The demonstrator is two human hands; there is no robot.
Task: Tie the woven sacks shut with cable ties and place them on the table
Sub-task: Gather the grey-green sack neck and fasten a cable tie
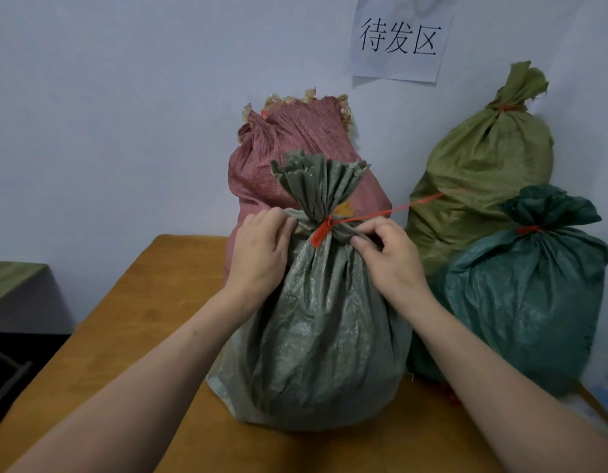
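Your left hand (261,247) gripped the neck of the grey-green sack (316,336) on the table (125,336); your right hand (388,257) pinched folds just under its cinched red cable tie (324,230). Nearby stood a pink sack (295,155), an olive sack (483,165) and a dark-green sack (521,302), all tied; this one seemed nearly done.

A grey-green sack (316,336), bound by a red cable tie (321,232), is gripped at the neck by the left hand (261,250) and right hand (389,257).

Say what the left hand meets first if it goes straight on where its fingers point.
The gathered neck of the grey-green sack, which the left hand grips; beyond it, probably the red sack.
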